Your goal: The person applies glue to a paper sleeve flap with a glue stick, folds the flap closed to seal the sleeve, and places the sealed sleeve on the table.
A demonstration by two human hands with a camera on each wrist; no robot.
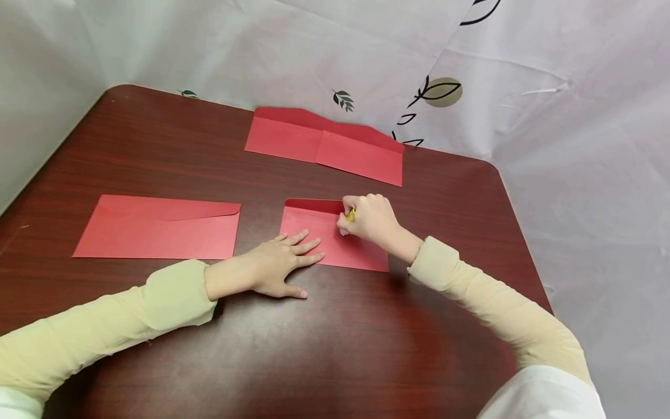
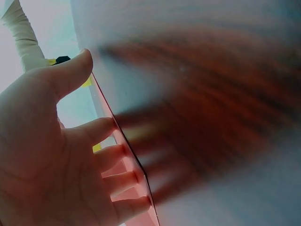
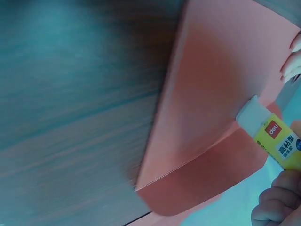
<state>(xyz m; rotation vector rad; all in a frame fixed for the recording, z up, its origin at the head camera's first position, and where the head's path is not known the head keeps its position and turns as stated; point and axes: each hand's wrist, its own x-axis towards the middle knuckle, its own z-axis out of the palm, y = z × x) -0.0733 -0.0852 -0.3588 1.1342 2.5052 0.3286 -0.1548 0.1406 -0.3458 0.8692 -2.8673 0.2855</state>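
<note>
A red envelope (image 1: pixel 309 227) lies on the table with its flap (image 3: pixel 211 174) unfolded. My left hand (image 1: pixel 274 265) rests on the envelope's near left part, fingers spread and straight; the left wrist view shows its fingertips at the envelope's edge. My right hand (image 1: pixel 373 218) grips a yellow glue stick (image 3: pixel 277 139), curled round its body. In the right wrist view the glue stick's white end meets the envelope near the flap's fold. From the head camera, most of the glue stick is hidden by the hand.
To the left lies a red envelope (image 1: pixel 157 227) with its flap folded over. Two more red envelopes, one (image 1: pixel 285 137) beside the other (image 1: pixel 361 154), lie at the table's back edge with flaps up. A patterned white curtain (image 1: pixel 293 52) hangs behind the brown table (image 1: pixel 335 349).
</note>
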